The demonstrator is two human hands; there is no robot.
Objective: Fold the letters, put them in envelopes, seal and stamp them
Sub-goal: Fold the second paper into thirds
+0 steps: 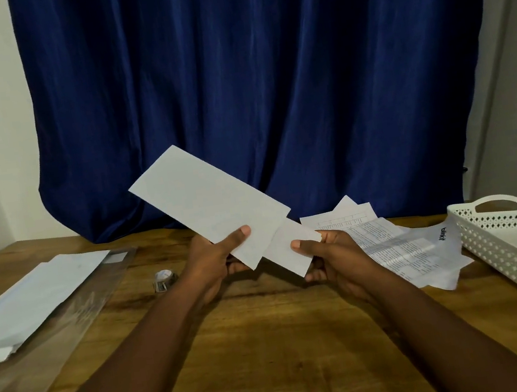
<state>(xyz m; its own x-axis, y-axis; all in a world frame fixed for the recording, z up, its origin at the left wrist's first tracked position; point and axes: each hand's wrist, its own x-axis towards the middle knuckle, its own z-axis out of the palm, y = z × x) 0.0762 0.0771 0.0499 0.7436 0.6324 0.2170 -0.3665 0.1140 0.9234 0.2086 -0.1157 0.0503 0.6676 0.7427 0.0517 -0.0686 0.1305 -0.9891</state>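
- The left hand [216, 259] holds a white envelope [207, 200] above the table, thumb on top near its lower end and fingers curled under it; the envelope tilts up and away to the left.
- The right hand [329, 255] pinches a folded letter [287, 248], thumb on its upper face and fingers below; the letter's upper end sits at or just under the envelope's lower right corner, and I cannot tell if it is inside.
- Loose printed sheets [402, 248] lie on the wooden table [272, 344] just right of the right hand, overlapping one another.
- A white perforated tray [509, 245] stands at the right edge, near the sheets.
- A stack of white envelopes [33, 293] lies on a clear plastic sleeve [25, 371] at the left.
- A small roll of tape [163, 279] sits on the table between that stack and the left hand.
- A dark blue curtain [266, 77] hangs behind the table.
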